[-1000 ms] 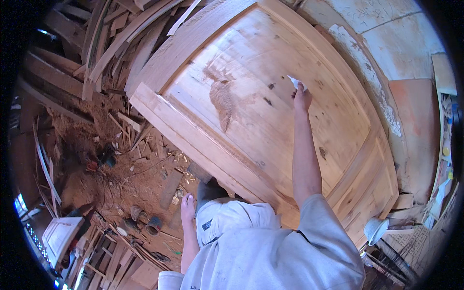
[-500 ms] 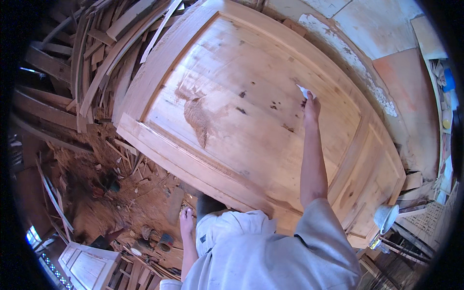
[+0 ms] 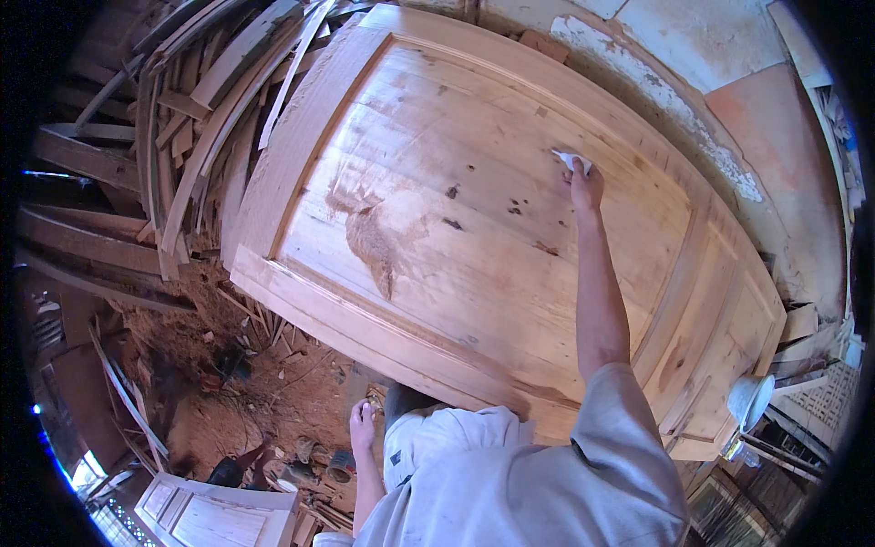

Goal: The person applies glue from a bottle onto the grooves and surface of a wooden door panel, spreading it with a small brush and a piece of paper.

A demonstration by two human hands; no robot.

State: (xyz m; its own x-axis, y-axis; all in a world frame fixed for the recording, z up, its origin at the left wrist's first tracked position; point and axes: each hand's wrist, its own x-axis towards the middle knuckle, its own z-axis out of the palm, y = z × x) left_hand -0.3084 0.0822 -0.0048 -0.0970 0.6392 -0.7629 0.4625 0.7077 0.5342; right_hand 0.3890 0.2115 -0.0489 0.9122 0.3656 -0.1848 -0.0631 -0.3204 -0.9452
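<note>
A large pale wooden door panel point(image 3: 410, 237) lies in front of me, with dark knots and a patch of sawdust on its face. My right hand point(image 3: 586, 182) reaches over its far half, closed round a small white squeeze bottle point(image 3: 572, 162). The bottle's thin nozzle points left and down at a dark spot in the wood; whether it touches cannot be told. Low at my left side, off the near edge of the panel, hangs my left hand point(image 3: 362, 427). Its fingers are curled, and what they hold, if anything, is too small to make out.
Stacked wood offcuts point(image 3: 205, 118) crowd the far left. Sawdust and scraps cover the floor point(image 3: 273, 392). A second panelled piece point(image 3: 219, 520) lies at the lower left. A pale bowl point(image 3: 751, 401) sits by the panel's right end, and a wall point(image 3: 674, 46) runs behind.
My right hand has moved slightly farther away with the bottle, and the bottle now lies flatter, its nozzle closer to the dark spot. The whole view has shifted a little.
</note>
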